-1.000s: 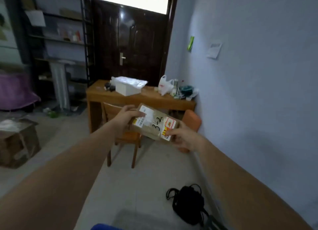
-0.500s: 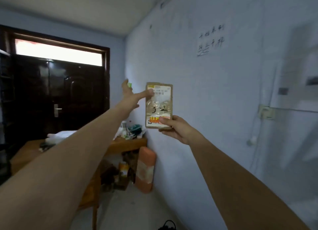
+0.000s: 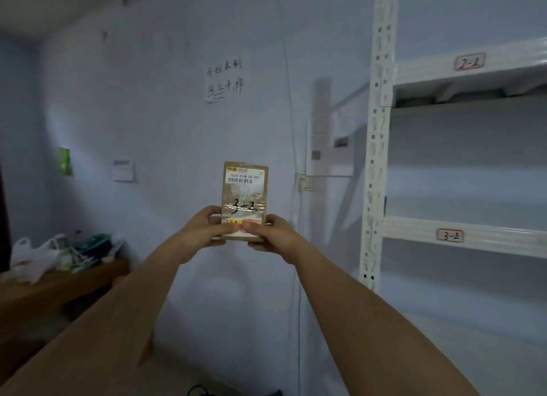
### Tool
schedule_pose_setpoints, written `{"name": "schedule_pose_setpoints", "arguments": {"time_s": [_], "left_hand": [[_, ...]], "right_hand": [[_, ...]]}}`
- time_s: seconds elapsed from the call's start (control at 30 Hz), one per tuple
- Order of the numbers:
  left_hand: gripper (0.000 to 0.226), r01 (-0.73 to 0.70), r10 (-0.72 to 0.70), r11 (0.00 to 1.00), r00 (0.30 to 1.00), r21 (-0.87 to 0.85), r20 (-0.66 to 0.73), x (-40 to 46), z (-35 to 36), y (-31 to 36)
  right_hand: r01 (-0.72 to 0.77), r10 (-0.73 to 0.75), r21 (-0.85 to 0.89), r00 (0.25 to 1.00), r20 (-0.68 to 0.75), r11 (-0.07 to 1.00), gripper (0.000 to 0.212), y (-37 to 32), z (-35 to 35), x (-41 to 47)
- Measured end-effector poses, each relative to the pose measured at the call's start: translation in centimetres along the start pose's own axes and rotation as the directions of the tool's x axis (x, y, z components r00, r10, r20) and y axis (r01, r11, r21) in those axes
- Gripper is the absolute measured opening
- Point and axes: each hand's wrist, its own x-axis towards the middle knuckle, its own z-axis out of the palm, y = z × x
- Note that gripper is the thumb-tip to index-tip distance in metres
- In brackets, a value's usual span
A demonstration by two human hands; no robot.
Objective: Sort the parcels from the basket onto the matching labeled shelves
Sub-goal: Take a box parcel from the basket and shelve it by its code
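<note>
Held upright at frame centre: parcel [image 3: 245, 200] marked 3-2, pinched by left hand [image 3: 204, 230] and right hand [image 3: 270, 233]. Matching step; next, probably rightward to 3-2 shelf [image 3: 450, 235].

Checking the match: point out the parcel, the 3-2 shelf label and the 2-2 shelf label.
parcel [image 3: 244, 188], head view, upper brown face.
3-2 shelf label [image 3: 450, 235], head view, label centre.
2-2 shelf label [image 3: 469, 61], head view, label centre.

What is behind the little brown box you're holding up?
Behind the small brown cardboard parcel marked 3-2 is the pale blue wall. The parcel covers the patch directly behind it. The fingers of both hands hide its bottom edge.
</note>
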Motion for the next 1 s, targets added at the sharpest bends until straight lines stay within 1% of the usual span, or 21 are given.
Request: {"name": "schedule_pose_setpoints", "arguments": {"time_s": [0.07,0.13,0.27,0.4,0.57,0.67,0.83,0.93,1.0], "left_hand": [[0.054,-0.003,0.003,1.0,0.999,-0.01,0.038,-0.1,2.8,0.1],[0.057,-0.006,0.007,1.0,0.997,-0.015,0.08,0.0,5.8,0.6],[0.045,-0.03,0.026,0.999,0.986,0.021,0.165,0.6,12.1,3.5],[0.035,-0.071,0.068,0.997,0.967,0.002,0.244,0.1,19.5,7.2],[0.046,-0.092,0.098,0.995,0.935,-0.034,0.341,-2.2,28.8,9.6],[0.045,-0.1,0.111,0.994,0.913,-0.047,0.392,-3.4,33.0,10.3],[0.047,-0.112,0.126,0.992,0.899,-0.058,0.42,-5.1,38.1,11.0],[0.051,-0.117,0.13,0.992,0.902,-0.055,0.412,-5.6,39.5,11.3],[0.051,-0.127,0.145,0.989,0.907,-0.072,0.395,-5.5,39.9,11.7]], "right_hand": [[-0.016,0.015,-0.014,0.999,-0.032,1.0,0.051,0.3,-2.4,-1.8],[-0.022,0.02,-0.029,0.998,-0.065,0.999,0.054,0.2,-5.1,-3.5],[-0.002,-0.003,-0.033,0.987,-0.158,0.999,0.055,-0.9,-10.9,-7.8],[-0.001,-0.017,-0.074,0.972,-0.236,0.997,0.057,-2.6,-17.6,-12.7],[-0.035,-0.028,-0.197,0.95,-0.311,0.98,0.057,-3.2,-25.6,-19.2],[-0.044,-0.043,-0.249,0.943,-0.331,0.968,0.054,-2.9,-29.2,-22.8],[-0.068,-0.042,-0.293,0.934,-0.354,0.954,0.054,-2.8,-32.9,-27.0],[-0.09,-0.043,-0.334,0.927,-0.372,0.938,0.054,-3.0,-33.9,-27.9],[-0.095,-0.066,-0.39,0.923,-0.38,0.916,0.051,-3.6,-34.2,-27.7]]}}
